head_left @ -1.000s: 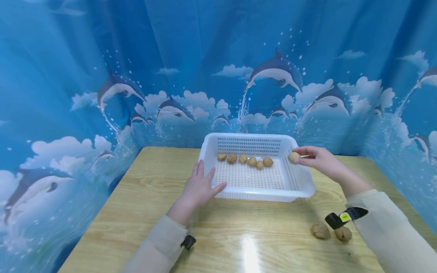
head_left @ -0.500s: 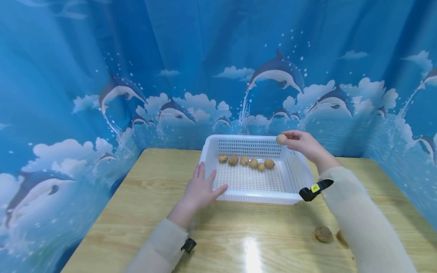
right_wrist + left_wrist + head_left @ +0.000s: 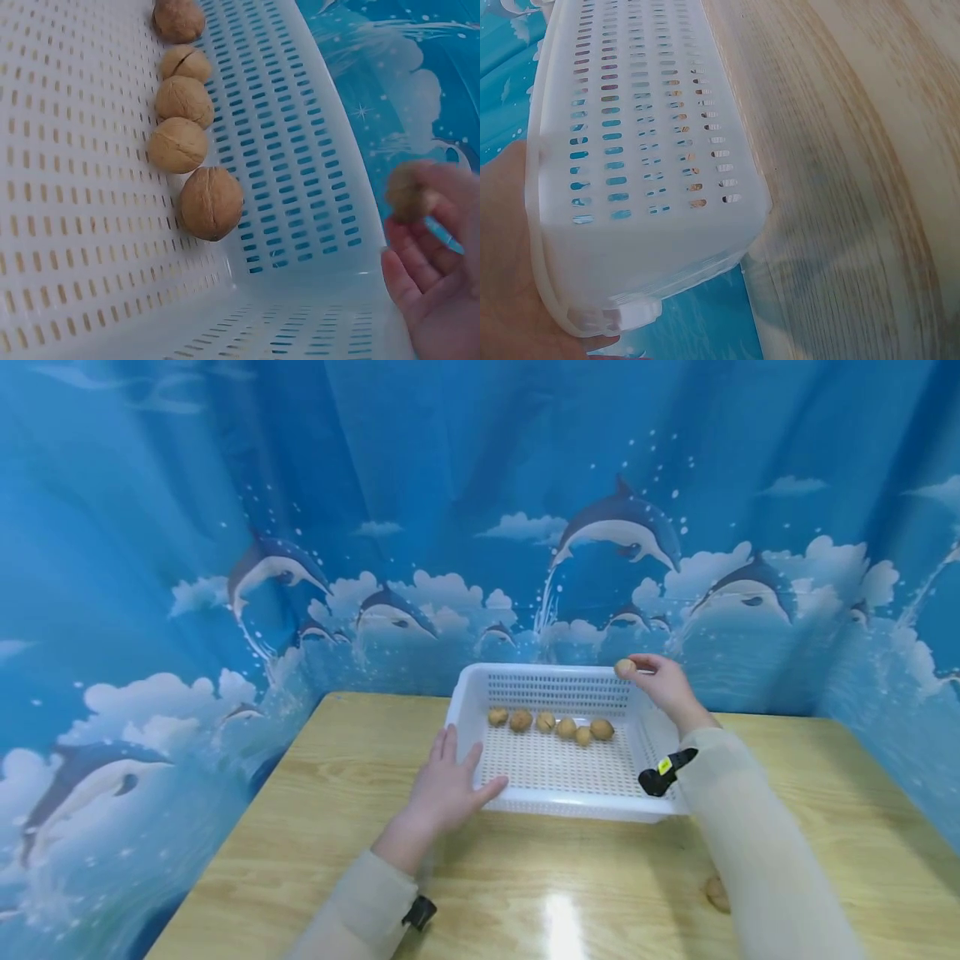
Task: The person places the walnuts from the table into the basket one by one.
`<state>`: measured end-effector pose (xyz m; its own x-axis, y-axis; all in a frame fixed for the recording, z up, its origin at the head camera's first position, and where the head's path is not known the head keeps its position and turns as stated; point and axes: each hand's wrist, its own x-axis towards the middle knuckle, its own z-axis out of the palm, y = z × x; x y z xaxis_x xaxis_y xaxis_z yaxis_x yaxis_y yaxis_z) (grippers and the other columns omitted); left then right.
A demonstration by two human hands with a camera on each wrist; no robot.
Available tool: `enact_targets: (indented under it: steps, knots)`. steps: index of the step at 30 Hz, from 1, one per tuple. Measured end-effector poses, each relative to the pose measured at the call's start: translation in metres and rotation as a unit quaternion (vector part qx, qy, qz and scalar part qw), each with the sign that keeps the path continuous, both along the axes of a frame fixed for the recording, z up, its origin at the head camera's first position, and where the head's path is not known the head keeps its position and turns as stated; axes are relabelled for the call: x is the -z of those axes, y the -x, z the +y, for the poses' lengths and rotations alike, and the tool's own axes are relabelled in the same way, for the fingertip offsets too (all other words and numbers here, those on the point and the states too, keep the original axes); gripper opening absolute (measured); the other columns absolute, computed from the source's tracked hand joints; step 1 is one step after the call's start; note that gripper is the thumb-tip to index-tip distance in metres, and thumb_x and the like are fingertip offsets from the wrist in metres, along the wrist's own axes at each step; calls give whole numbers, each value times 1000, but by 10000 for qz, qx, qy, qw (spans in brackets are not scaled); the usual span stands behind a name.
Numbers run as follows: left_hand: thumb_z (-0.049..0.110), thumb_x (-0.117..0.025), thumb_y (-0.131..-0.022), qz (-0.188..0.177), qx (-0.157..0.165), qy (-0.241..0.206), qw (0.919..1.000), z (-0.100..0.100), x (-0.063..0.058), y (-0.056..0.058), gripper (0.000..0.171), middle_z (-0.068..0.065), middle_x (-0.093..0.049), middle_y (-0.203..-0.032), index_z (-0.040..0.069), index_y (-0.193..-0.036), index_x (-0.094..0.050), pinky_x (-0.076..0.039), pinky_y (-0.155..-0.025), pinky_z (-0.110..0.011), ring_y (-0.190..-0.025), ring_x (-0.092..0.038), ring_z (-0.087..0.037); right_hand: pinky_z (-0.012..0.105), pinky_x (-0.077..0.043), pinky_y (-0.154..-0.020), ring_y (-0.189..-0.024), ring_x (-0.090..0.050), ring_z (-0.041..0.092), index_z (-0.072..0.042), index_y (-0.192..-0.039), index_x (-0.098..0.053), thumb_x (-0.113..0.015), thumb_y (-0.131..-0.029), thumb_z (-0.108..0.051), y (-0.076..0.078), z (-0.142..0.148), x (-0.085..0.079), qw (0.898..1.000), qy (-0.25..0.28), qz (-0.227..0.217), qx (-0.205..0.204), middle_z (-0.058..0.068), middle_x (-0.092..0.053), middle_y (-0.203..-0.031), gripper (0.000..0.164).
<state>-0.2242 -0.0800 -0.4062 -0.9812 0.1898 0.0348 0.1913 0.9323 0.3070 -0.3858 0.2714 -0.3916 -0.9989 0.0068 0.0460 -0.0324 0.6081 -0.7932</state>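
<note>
A white perforated plastic basket [image 3: 585, 805] stands on the table with several walnuts [image 3: 566, 728] in a row along its far side. My right hand [image 3: 666, 687] pinches one more walnut [image 3: 625, 669] between thumb and fingers, up by the basket's far right corner. In the right wrist view this held walnut [image 3: 407, 193] is blurred, level with the rim. My left hand [image 3: 447, 789] lies with spread fingers on the basket's near left corner. The left wrist view shows that hand [image 3: 510, 247] against the rim, beside the slotted outer wall [image 3: 652, 247].
On the wooden table [image 3: 315, 827], a loose walnut [image 3: 717, 893] lies at the front right, partly covered by the right sleeve [image 3: 750, 843]. Behind the table hangs a blue curtain [image 3: 420, 468] printed with dolphins.
My right hand has carried its walnut from the basket's right side to the far right corner. The right sleeve now hides one of the loose walnuts. My left hand keeps its place on the basket.
</note>
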Motion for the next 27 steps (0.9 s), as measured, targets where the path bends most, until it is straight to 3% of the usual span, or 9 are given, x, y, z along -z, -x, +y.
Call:
enact_targets:
  steps: [5,9,19,27]
  knots:
    - [69,-41,-86,91,36,20,10000,3,1,-1,80,-19,2,-154,15,-144,-36,-23,-104,-58,-139,2,-37,56,-40,-93,-117,-43,41,0,-137,-41,-56,-94,-35,-20,-8,-7,9969,-651,195,-399,25,-44,-132,57]
    - [71,-39,-85,114,-24,70,9999,3,1,-1,82,-19,2,-154,15,-144,-36,-23,-105,-58,-139,2,-37,55,-41,-93,-116,-45,38,-1,-136,-41,-54,-95,-27,-20,-12,-7,9926,-1117,25,-477,23,-46,-130,50]
    - [70,-41,-84,83,-69,31,9999,2,-1,0,81,-18,2,-154,16,-145,-35,-22,-104,-58,-140,3,-36,55,-38,-96,-119,-43,40,1,-131,-46,-51,-97,-19,-17,-12,-1,9943,-1003,82,-339,24,-46,-128,39]
    - [68,-43,-86,53,-82,111,9999,3,-1,1,79,-19,1,-154,16,-145,-35,-22,-105,-58,-140,3,-37,53,-46,-82,-113,-48,34,-7,-129,-50,-52,-94,-38,-4,-1,12,9974,-667,225,-138,18,-52,-124,47]
